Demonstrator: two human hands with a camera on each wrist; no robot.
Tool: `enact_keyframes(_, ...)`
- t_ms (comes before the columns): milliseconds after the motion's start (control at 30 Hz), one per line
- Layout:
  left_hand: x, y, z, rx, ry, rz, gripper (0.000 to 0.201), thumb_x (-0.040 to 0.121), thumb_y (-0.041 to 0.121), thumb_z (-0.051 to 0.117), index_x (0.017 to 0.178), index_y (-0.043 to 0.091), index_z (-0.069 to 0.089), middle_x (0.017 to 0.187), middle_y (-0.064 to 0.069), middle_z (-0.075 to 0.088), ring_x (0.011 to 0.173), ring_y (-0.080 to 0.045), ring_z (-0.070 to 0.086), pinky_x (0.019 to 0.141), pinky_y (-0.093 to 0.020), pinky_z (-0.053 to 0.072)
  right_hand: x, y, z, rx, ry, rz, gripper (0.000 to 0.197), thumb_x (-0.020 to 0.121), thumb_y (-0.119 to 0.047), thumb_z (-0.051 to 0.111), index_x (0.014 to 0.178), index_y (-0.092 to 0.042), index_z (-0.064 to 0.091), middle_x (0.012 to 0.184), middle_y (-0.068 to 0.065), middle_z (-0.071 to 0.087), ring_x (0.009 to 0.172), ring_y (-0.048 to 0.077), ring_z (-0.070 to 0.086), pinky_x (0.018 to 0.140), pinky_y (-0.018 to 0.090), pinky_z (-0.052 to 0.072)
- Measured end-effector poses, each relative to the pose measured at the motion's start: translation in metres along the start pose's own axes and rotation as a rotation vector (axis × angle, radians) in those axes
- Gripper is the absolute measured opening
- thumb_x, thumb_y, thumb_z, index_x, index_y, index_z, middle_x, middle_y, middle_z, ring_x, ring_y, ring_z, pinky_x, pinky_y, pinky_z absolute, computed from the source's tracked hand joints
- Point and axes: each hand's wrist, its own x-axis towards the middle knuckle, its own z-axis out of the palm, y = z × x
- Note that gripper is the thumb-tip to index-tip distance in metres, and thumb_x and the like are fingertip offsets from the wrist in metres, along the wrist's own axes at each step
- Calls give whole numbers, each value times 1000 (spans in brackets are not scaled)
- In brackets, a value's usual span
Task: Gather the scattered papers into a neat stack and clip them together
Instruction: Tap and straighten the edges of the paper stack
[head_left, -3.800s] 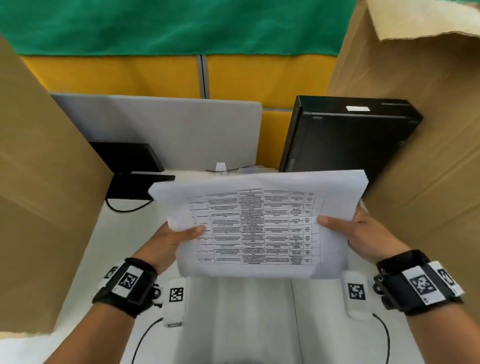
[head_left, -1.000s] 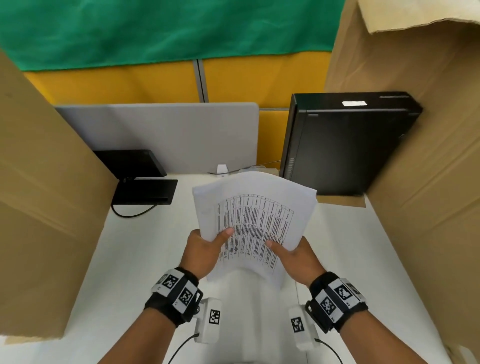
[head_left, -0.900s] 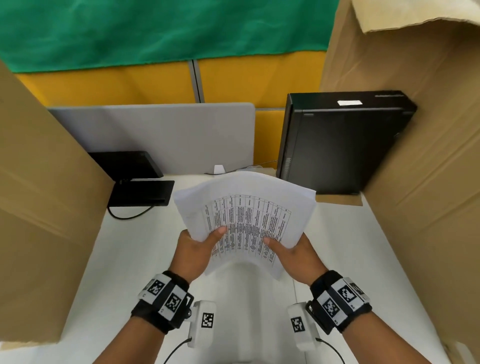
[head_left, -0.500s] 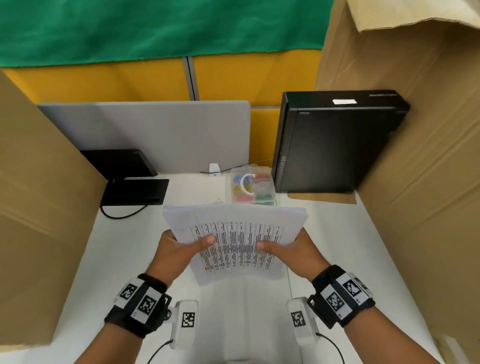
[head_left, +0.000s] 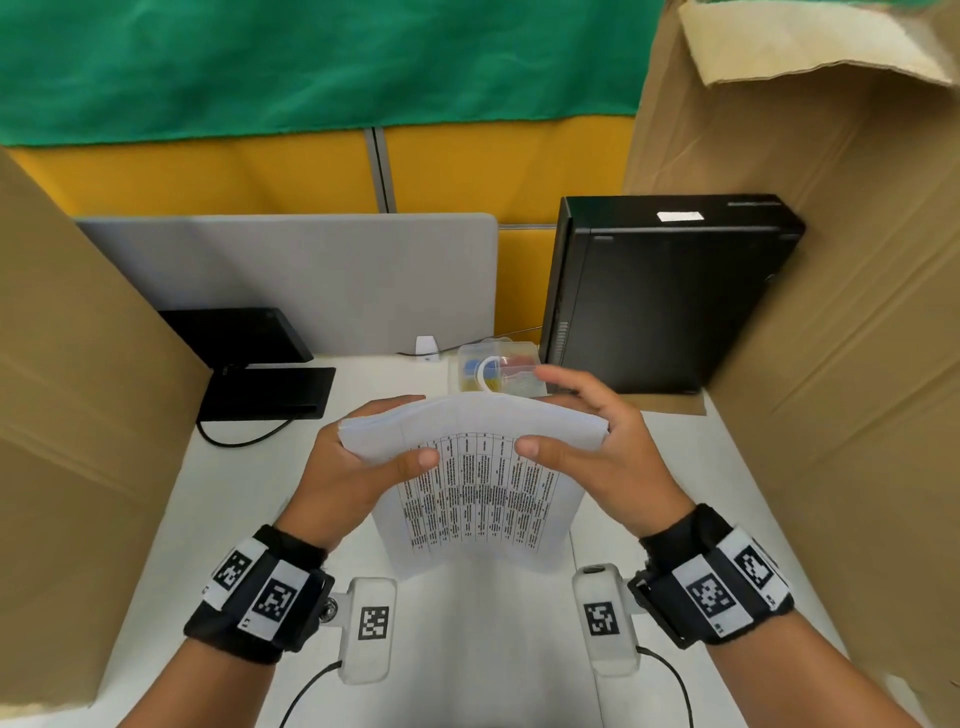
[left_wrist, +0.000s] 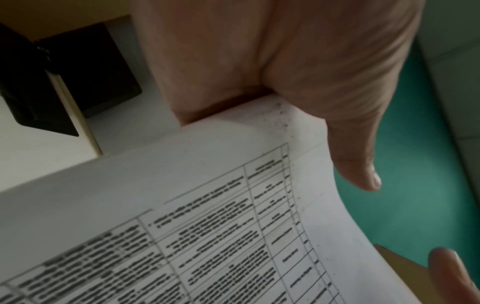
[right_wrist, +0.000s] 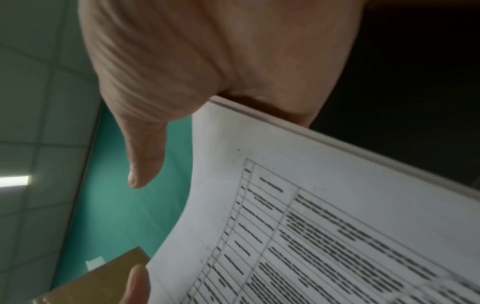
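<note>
Papers (head_left: 470, 457) bowed between both hands' grip.

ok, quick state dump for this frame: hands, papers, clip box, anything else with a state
left hand: grips the paper stack's left edge, thumb on top
right hand: holds the stack's right edge, thumb on top, index finger raised
paper stack: gathered, lifted off the desk, bowed, unclipped
clear plastic box: on the desk behind the stack, coloured bits inside; lid state unclear
computer tower: upright
</note>
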Motion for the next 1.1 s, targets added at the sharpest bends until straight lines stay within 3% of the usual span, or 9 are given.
enact_keyframes(67, 0, 3, 0, 15, 18, 14, 59, 45, 41, 93, 100, 29, 76, 105, 1, 77, 91, -10, 72, 72, -19, 55, 0, 0, 1, 8, 29, -13, 74, 54, -62, 85, 121, -53, 56, 112, -5, 74, 109, 19, 69, 89, 40, 60)
enact_keyframes(200, 2, 2, 1, 48, 43, 22, 46, 50, 31, 88, 94, 34, 77, 98, 5, 77, 84, -7, 71, 67, -17, 54, 0, -1, 8, 53, 144, -29, 68, 64, -44, 88, 120, -52, 51, 111, -6, 72, 107, 20, 69, 76, 24, 62)
enact_keyframes(333, 4, -2, 5, 38, 68, 30, 39, 53, 28, 87, 90, 30, 77, 95, 2, 77, 82, -10, 72, 67, -19, 55, 8, -5, 19, 34, 240, -50, 91, 54, -55, 84, 133, -45, 41, 113, -13, 62, 104, 14, 66, 72, 18, 59)
enact_keyframes(467, 4, -5, 0, 54, 165, -8, 27, 60, 24, 90, 83, 20, 78, 88, -6, 78, 78, -16, 72, 67, -25, 55, 3, 9, 15, 51, 337, -13, 86, 56, -54, 85, 131, -41, 44, 109, -6, 69, 100, 16, 71, 82, 35, 64)
enact_keyframes(567, 5, -6, 0, 79, 189, -31, 13, 68, 18, 84, 79, 18, 78, 83, -7, 78, 74, -16, 72, 65, -25, 55, -10, 28, 11, 39, 469, -9, 67, 75, -30, 85, 131, -27, 49, 114, -1, 70, 105, 17, 69, 94, 43, 59)
enact_keyframes(733, 5, -6, 3, 53, 210, -45, 10, 71, 14, 82, 77, 21, 77, 80, -3, 78, 72, -15, 72, 64, -25, 56, -23, 42, 14, 65, 643, -83, 30, 85, -6, 76, 110, -14, 63, 105, 3, 74, 97, 12, 72, 94, 35, 59)
enact_keyframes(867, 4, -6, 2, 43, 195, -52, 19, 66, 23, 87, 83, 22, 79, 86, -4, 79, 76, -16, 73, 65, -26, 56, -20, 44, 21, 27, 661, -90, 22, 87, -11, 75, 107, -19, 70, 107, -1, 75, 99, 11, 72, 91, 30, 60)
enact_keyframes(1000, 4, -5, 2, 48, 207, -55, 17, 65, 20, 85, 80, 21, 78, 83, -4, 79, 74, -15, 72, 63, -23, 56, -13, 45, 25, 30, 652, -32, 34, 90, -23, 72, 123, -20, 69, 122, -5, 72, 113, 14, 69, 97, 42, 58)
enact_keyframes(1100, 4, -4, 4, 52, 204, -45, 12, 67, 17, 82, 77, 21, 78, 79, -3, 78, 70, -14, 71, 62, -22, 55, -10, 44, 28, 38, 636, -24, 30, 91, -25, 70, 121, -29, 69, 119, -9, 73, 111, 14, 70, 94, 46, 59)
